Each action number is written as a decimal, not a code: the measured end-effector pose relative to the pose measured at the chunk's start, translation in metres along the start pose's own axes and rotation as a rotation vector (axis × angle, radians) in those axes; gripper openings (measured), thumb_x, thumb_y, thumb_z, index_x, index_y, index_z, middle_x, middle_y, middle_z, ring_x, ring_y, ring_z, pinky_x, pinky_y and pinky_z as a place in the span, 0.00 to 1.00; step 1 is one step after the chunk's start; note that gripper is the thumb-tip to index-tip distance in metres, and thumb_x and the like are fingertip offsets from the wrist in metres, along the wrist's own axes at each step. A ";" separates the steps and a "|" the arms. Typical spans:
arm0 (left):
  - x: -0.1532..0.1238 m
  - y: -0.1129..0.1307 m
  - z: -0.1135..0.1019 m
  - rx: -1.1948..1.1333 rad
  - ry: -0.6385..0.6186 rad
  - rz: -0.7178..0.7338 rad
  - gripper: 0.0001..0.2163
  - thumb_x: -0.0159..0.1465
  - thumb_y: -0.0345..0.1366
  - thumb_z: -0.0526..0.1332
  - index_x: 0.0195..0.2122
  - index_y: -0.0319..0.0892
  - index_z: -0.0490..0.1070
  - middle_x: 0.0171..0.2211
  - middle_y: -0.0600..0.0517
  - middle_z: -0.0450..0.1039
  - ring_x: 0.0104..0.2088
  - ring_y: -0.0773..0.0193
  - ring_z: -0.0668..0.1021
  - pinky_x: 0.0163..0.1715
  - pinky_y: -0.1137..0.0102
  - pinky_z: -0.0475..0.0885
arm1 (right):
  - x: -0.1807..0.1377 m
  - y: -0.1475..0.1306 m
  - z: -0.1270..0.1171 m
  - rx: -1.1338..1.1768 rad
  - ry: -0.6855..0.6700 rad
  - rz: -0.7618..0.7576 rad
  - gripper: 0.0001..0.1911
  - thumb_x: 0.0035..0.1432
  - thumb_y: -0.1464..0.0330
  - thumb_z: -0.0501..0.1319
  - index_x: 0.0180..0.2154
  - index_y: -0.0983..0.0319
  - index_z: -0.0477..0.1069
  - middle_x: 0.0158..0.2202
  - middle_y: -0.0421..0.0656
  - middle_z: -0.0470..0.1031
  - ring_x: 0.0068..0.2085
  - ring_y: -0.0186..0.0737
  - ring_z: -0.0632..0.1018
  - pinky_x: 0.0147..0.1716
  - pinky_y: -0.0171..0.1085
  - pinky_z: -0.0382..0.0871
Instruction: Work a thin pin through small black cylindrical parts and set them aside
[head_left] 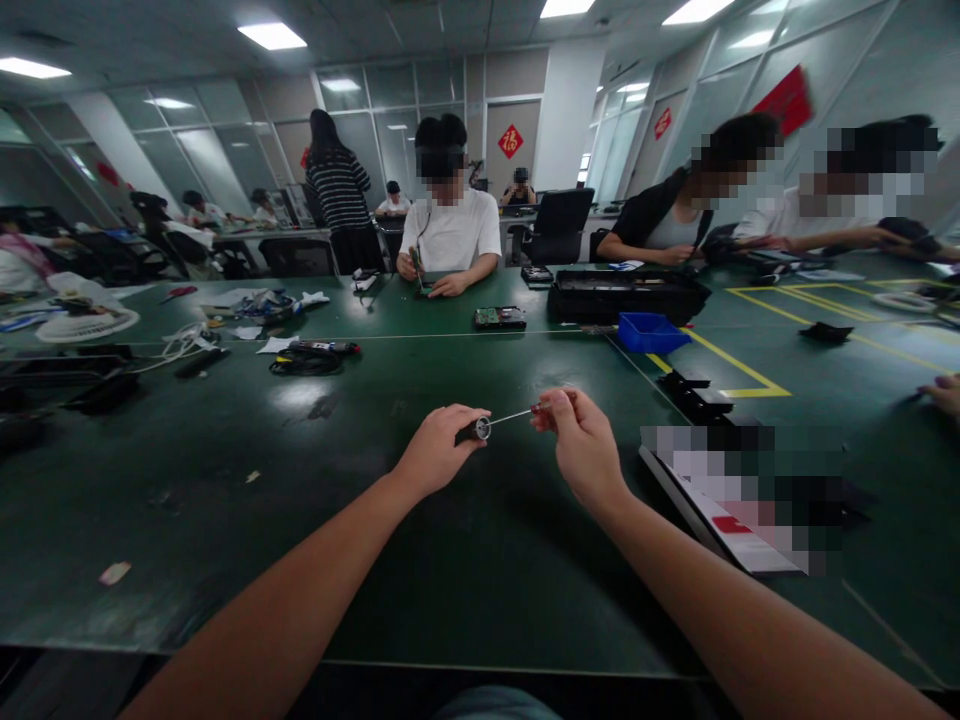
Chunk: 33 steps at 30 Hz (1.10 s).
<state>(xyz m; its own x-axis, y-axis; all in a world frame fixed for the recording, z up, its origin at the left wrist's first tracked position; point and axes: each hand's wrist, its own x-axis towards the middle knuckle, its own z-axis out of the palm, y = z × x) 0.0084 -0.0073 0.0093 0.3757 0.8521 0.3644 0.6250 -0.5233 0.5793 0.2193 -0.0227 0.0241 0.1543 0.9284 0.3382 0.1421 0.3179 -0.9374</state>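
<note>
Two hands over the green table (360,520), dead centre: left hand (439,447) pinched on one small black cylinder (478,429), right hand (581,440) gripping one red-handled screwdriver (538,409), tip at the cylinder. One blue bin (651,332) at 1 o'clock, one circuit board (499,318) at 12, one cable coil (307,360) at 10.
</note>
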 end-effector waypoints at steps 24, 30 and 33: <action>-0.002 -0.001 0.004 0.020 -0.002 0.012 0.18 0.63 0.33 0.67 0.55 0.46 0.73 0.52 0.49 0.75 0.52 0.55 0.75 0.56 0.56 0.68 | -0.003 -0.011 -0.001 -0.096 -0.106 -0.049 0.15 0.64 0.58 0.56 0.35 0.60 0.74 0.30 0.43 0.77 0.33 0.42 0.78 0.35 0.40 0.70; -0.002 -0.001 0.004 -0.004 -0.001 0.020 0.19 0.63 0.33 0.67 0.55 0.46 0.73 0.51 0.48 0.76 0.52 0.55 0.76 0.56 0.57 0.68 | -0.004 -0.010 -0.002 -0.252 -0.109 -0.099 0.17 0.69 0.57 0.50 0.44 0.60 0.72 0.26 0.39 0.72 0.29 0.40 0.74 0.32 0.39 0.66; -0.002 -0.001 0.003 -0.020 0.014 0.004 0.18 0.63 0.33 0.66 0.55 0.46 0.72 0.51 0.48 0.75 0.52 0.55 0.75 0.55 0.57 0.68 | -0.005 -0.007 -0.003 -0.210 -0.146 -0.111 0.14 0.69 0.61 0.51 0.47 0.59 0.69 0.30 0.40 0.73 0.34 0.41 0.75 0.35 0.39 0.67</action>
<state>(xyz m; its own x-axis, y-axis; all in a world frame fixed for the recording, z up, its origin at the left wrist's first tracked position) 0.0091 -0.0084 0.0058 0.3688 0.8497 0.3769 0.6094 -0.5272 0.5922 0.2202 -0.0297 0.0295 -0.0143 0.9130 0.4077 0.3522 0.3862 -0.8525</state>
